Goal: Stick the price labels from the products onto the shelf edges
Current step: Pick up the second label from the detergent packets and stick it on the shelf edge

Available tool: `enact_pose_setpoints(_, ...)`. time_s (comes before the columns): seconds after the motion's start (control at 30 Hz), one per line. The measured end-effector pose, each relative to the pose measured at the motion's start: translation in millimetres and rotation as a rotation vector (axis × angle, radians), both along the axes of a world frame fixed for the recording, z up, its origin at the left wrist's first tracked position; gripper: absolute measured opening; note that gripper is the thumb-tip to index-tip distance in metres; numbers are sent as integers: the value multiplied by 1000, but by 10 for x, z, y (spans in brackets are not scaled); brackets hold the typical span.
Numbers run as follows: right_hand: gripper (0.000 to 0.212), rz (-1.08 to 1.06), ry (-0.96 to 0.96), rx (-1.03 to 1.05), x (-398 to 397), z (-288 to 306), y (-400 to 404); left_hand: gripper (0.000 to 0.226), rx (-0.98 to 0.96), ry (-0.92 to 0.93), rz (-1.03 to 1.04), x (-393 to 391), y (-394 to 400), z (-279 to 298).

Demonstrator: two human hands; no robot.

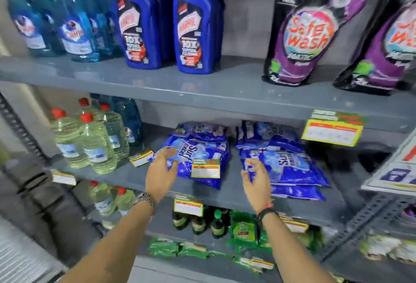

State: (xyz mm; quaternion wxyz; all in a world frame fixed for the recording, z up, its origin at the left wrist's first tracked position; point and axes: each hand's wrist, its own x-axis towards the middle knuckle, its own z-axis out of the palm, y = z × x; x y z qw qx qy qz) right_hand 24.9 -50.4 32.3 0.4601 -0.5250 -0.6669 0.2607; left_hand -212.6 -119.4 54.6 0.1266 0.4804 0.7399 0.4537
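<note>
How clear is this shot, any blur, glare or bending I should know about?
Head view: motion blur smears the whole frame, so the yellow price label lying on the blue detergent packet is unreadable; both the left hand and the right hand look soft; the wide lens bows the grey metal shelf; its top shows faint sheen; lighting is even, without harsh shadows.
</note>
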Motion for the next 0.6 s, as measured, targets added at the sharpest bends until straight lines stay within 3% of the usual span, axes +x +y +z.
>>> enact_pose_setpoints(0.27,34,-188,6,-438,-1075,-239,479,24,-147,-241,-161,-601,400,-385)
enact_pose_setpoints(0.5,26,-323,-83,-550,-1317,-244,704,26,-204,-292,-278,-892,594,-478)
enact_pose_setpoints(0.6,16,-344,-10,-547,-1333,-245,666,20,-210,-338,-275,-952,642,-542)
